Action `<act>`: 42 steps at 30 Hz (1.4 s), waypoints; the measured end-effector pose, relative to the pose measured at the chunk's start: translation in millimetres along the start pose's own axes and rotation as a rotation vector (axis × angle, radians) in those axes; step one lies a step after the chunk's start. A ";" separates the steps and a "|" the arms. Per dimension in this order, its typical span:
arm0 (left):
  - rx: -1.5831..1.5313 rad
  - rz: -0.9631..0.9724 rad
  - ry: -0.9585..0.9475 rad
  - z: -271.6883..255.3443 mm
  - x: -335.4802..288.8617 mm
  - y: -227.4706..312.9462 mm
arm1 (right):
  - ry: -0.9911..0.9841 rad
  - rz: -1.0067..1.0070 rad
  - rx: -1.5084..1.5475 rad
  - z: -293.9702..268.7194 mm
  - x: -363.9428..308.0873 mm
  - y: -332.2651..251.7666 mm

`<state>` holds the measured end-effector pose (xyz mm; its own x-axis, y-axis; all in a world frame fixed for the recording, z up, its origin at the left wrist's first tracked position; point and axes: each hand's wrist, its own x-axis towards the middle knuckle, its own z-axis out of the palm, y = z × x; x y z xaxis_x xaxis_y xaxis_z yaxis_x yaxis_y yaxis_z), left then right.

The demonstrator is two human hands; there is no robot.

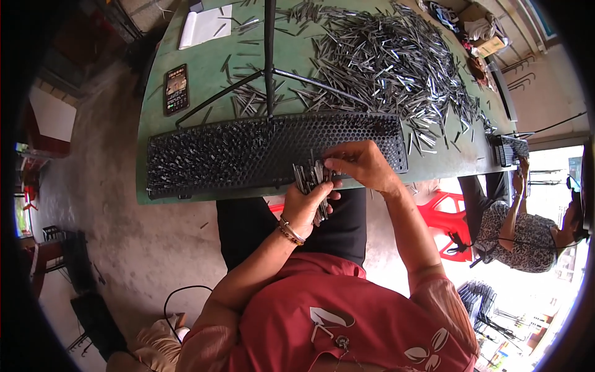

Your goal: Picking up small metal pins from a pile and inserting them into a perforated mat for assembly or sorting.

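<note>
A bundle of thin dark metal strips [308, 178] is gripped in my left hand [302, 208], its ends fanning up above the thumb. Just right of the bundle, my right hand [367, 166] has thumb and forefinger pinched together, apparently on one strip; the fingertips partly hide it. Both hands are at the near edge of a long black perforated tray [304, 139]. Many strips [204, 155] stand packed in the holes of its left half. The middle and right holes are mostly bare, with some dark pieces at the far right corner.
A large heap of loose strips [396, 59] covers the green table [214, 77] beyond the tray. A black stand [270, 62] rises behind the tray. A phone [176, 90] and white paper [201, 28] lie at left. Another person [517, 239] works at right, near a red stool [446, 217].
</note>
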<state>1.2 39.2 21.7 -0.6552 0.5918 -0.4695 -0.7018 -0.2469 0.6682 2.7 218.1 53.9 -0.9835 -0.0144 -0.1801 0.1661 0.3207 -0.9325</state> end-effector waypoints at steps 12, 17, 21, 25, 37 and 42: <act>-0.072 -0.208 -0.124 -13.1 3.3 -23.2 | 0.636 -0.323 -0.227 -5.6 51.1 16.9; -0.036 -0.180 -0.165 -15.4 -1.8 -16.0 | 0.702 -0.494 -0.435 -7.1 55.9 24.8; -0.038 -0.176 -0.154 -12.8 -2.4 -10.4 | 0.682 -0.543 -0.549 -6.6 55.6 31.1; -0.054 -0.168 -0.181 -13.7 -1.8 -7.0 | 0.516 -0.624 -0.795 -3.0 51.9 25.4; -0.041 -0.015 -0.230 -8.1 -1.4 9.4 | -0.067 0.145 0.251 6.1 7.7 -10.0; 0.025 -0.097 -0.232 -11.4 -3.4 3.3 | 0.242 -0.025 0.076 5.0 18.6 -5.0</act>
<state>-2.1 27.6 19.0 -0.5015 0.7729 -0.3888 -0.7490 -0.1630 0.6422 -16.0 211.5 53.7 -0.9743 0.2084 -0.0855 0.1378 0.2510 -0.9581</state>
